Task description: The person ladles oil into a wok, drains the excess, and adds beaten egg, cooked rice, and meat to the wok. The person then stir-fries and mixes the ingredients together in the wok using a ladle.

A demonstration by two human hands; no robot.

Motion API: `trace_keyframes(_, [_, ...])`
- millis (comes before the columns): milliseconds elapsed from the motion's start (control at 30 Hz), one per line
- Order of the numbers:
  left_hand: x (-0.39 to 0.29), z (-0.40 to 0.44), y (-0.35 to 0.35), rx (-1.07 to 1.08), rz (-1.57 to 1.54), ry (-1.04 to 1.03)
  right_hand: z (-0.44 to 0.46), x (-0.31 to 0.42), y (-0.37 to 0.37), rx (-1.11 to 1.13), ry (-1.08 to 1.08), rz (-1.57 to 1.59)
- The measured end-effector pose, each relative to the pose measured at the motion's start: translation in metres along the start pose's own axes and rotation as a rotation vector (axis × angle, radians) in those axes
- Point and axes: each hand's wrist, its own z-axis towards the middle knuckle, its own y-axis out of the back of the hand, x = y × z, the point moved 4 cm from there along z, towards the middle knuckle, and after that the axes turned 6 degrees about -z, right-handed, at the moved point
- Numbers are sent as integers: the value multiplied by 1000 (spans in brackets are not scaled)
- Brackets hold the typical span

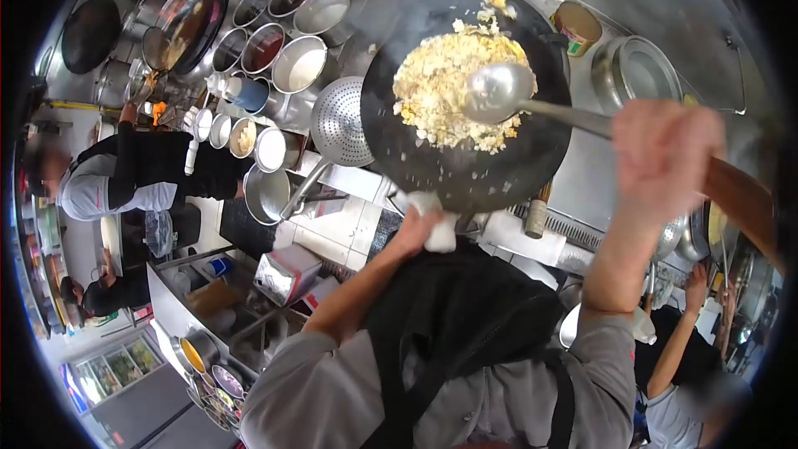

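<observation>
A large dark wok [449,179] holds a heap of yellow and white fried rice with egg [440,75], and some bits hang in the air near its far rim. My left hand [416,229] grips a white cloth [440,237] at the wok's near edge. The handle of a metal ladle [499,91] is in my right hand [661,154], which is blurred and wrapped round it. The ladle's bowl is over the rice.
Left of the wok lies a perforated strainer [342,120], with metal bowls of sauces and seasonings [298,64] beyond. An open can [577,25] and a metal pot [640,71] stand right. Co-workers are at left [125,170] and lower right [673,366].
</observation>
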Motion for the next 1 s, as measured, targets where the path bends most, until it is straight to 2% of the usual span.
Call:
trace_keyframes(33, [-7,14,-1,-104,-81,121,13,16,-3,24,-16,-5])
trace_keyframes(67, [-25,38,-7,-212,-165,243,23,18,-1,-47,-46,-43])
trace_keyframes(100, [-57,59,-25,-113,-194,265,31,3,0,-43,-72,18])
trace_keyframes(133, [-70,82,-31,-120,-187,239,43,-16,1,-35,-82,77])
trace_keyframes(200, [-61,110,-28,-156,-219,223,44,-74,-17,-473,-117,-302])
trace_keyframes(267, [-55,128,-18,-134,-215,195,13,-177,-21,-411,-195,-345])
trace_keyframes(333, [-44,125,-13,-113,-196,237,0,-212,-29,-296,-357,-238])
trace_keyframes(433, [-49,137,-7,-69,-176,261,-1,-142,-55,-70,-249,-587])
trace_keyframes(533, [-45,144,-1,-79,-129,259,-38,-194,-30,-341,-276,-490])
trace_keyframes(600, [-46,139,-1,-75,-113,285,-6,-195,-21,-252,-393,-485])
trace_keyframes(667, [-44,144,-1,-129,-113,226,-2,-156,-30,-176,-483,-547])
trace_keyframes(733, [-39,147,3,-67,-114,255,-29,-144,-39,-335,-361,-478])
trace_keyframes(767, [-36,150,5,-55,-111,279,-50,-168,-31,-441,-236,-556])
trace_keyframes(867, [-44,144,2,-34,-108,281,-38,-202,2,-314,-283,-623])
trace_keyframes(900, [-45,144,3,-19,-100,265,-16,-183,5,-381,-414,-648])
trace_keyframes(933, [-47,147,3,-5,-94,245,2,-155,-2,-342,-424,-340])
trace_keyframes(1000, [-55,141,-2,-49,-100,243,-1,-114,0,-362,-396,-333])
